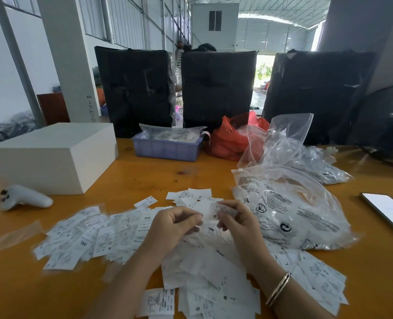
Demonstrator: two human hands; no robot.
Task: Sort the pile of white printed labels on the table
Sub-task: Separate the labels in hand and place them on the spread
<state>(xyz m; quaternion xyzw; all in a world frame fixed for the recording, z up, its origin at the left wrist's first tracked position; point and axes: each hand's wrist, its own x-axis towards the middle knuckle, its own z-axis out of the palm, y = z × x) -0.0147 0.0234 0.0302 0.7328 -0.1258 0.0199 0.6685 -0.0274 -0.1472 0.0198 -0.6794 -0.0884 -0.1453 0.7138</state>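
Note:
A wide pile of white printed labels (pixel 103 238) covers the near part of the orange table (pixel 144 176), with sizes such as XXL and M printed on some. My left hand (pixel 170 229) and my right hand (pixel 239 224) are raised close together over the middle of the pile. Between their fingertips they pinch a white label (pixel 208 210), the left on its left edge, the right on its right edge. More labels (pixel 214 284) lie heaped under my forearms, and a small group (pixel 190 195) lies just beyond my hands. A bangle circles my right wrist.
A white box (pixel 52 155) and a white controller (pixel 22 198) sit at the left. A purple tray (pixel 167 148), a red bag (pixel 227 139) and clear printed plastic bags (pixel 294 203) stand behind and right. A phone (pixel 386 210) lies at the right edge. Black wrapped bundles (pixel 216 88) line the back.

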